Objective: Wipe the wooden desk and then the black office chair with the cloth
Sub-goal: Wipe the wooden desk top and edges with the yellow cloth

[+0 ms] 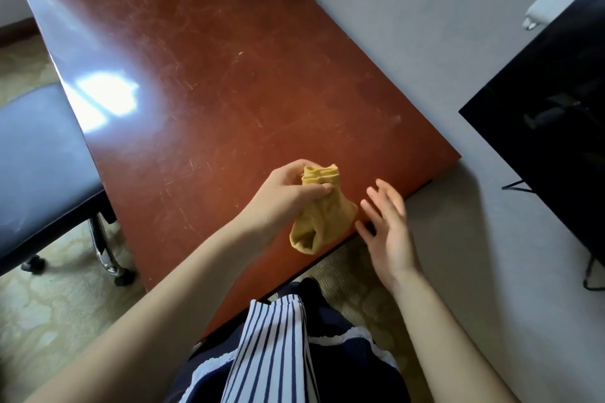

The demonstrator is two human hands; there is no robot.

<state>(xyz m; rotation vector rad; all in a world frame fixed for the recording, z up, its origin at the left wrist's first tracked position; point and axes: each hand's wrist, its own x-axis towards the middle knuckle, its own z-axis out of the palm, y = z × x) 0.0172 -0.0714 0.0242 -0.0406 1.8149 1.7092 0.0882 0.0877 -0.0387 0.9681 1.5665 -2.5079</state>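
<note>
A reddish-brown wooden desk (pixel 209 75) with fine scratches runs diagonally across the head view. My left hand (pixel 284 196) grips a bunched yellow cloth (pixel 322 219) just above the desk's near corner. The cloth hangs down from my fingers. My right hand (pixel 388 226) hovers open beside the cloth, fingers spread, at the desk's right edge and apart from the cloth. The black office chair (pixel 42 154) stands at the left, its seat pushed against the desk's long edge, with chrome legs and castors below.
A grey wall (pixel 425 42) borders the desk on the right. A black screen (pixel 556 114) on a thin stand hangs over the right side. Patterned beige carpet (pixel 49 321) covers the floor. My striped top and dark skirt fill the bottom.
</note>
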